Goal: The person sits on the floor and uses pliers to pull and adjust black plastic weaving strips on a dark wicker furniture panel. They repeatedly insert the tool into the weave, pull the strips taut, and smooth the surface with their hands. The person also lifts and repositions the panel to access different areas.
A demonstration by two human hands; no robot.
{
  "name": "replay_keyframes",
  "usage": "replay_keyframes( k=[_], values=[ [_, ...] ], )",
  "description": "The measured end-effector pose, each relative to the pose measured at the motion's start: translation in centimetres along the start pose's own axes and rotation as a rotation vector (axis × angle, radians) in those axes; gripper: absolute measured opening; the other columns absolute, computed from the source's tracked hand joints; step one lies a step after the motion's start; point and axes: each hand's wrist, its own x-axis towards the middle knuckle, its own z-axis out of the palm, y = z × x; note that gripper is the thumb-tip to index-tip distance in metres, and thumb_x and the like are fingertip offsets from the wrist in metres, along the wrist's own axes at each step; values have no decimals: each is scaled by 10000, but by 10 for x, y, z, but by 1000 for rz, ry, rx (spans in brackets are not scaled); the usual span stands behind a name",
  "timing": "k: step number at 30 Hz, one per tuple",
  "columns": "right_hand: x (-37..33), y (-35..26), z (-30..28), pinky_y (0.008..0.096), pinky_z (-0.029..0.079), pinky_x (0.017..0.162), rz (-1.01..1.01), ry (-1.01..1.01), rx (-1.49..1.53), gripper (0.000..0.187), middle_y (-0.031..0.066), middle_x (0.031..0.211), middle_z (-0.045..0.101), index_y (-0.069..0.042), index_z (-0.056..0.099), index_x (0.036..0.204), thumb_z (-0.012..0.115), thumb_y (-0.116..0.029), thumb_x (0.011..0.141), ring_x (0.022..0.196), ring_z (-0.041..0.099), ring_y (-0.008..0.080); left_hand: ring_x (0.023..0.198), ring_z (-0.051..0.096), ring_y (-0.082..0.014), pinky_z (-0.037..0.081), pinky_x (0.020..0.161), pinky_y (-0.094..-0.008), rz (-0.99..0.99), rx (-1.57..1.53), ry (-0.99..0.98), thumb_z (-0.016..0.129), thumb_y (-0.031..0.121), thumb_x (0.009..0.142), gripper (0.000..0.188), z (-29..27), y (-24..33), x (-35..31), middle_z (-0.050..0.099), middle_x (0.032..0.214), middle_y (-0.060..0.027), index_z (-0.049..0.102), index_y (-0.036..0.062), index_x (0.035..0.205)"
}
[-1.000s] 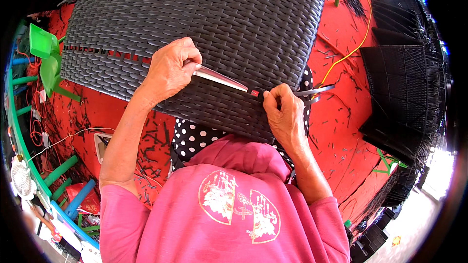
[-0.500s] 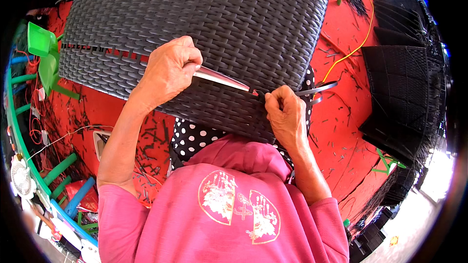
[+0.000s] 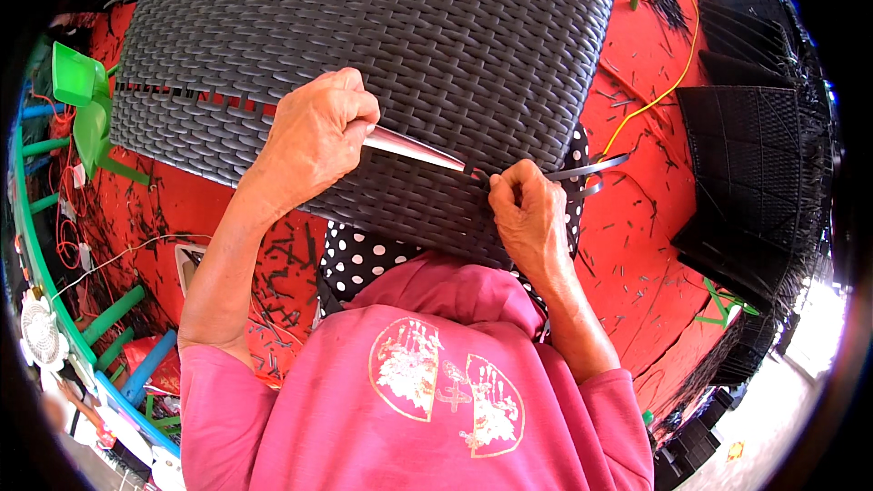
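Note:
A dark grey panel (image 3: 436, 64) of woven flat strips lies across my lap. My left hand (image 3: 314, 136) is closed round a shiny, tapered metal tool (image 3: 416, 148) lying slantwise low over the weave. Its narrow tip reaches a small gap in the weave beside my right fingers, where a bit of red shows. My right hand (image 3: 530, 214) is closed in a pinch near that tip, at a dark plastic strip (image 3: 596, 166) whose loose end loops out past the panel's right edge. Exactly where the strip meets the tool is hidden by my fingers.
Red floor (image 3: 627, 245) with scattered dark strip scraps surrounds my lap. Dark woven panels (image 3: 741, 173) stand at the right, beyond a yellow cord (image 3: 657, 98). Green plastic pieces (image 3: 91, 118) are at the left, with a white fan (image 3: 43, 332) below. A long slit opens in the panel's left part.
My right hand has shifted slightly left toward the tool's tip, and the strip's loose end has moved a little. My left hand and the tool have barely moved.

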Motion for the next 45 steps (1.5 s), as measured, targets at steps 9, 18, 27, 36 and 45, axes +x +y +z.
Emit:
replay_keyframes(
  k=[9,18,27,36,45],
  values=[
    [8,-7,8,470,454,583,-122,-103,-296,217,189,652,587,-28,520,789,555,-214,894,638,598,389,662,494,-162,398,610,-280,-32,-46,21,569,-93,690,99,7,-10,-3,480,710,-49,581,-14,749],
    [-5,-14,-9,397,421,741,-389,100,-354,164,75,889,578,-52,626,889,682,-131,756,868,547,278,668,486,-130,381,604,-257,-73,-142,-29,616,-60,711,67,6,-21,-6,482,717,-23,587,-8,743],
    [2,-3,6,412,361,758,-368,58,-472,124,97,810,538,-61,596,788,665,-161,765,855,536,284,661,479,-135,386,612,-270,-69,-114,-6,626,-32,711,58,10,-17,-4,460,705,-31,577,-6,731],
    [12,-44,-1,439,371,776,-487,-21,-548,253,114,901,535,-95,618,1066,595,-182,830,891,525,298,753,557,-253,467,640,-378,242,100,171,632,125,608,75,17,-38,-12,527,721,-54,604,111,676],
    [13,-22,19,412,424,726,-757,-12,-549,121,96,866,544,-61,642,881,593,-73,771,834,544,293,800,584,-291,469,658,-405,20,48,124,662,87,634,62,23,-29,-18,556,777,-100,601,76,643]
  ],
)
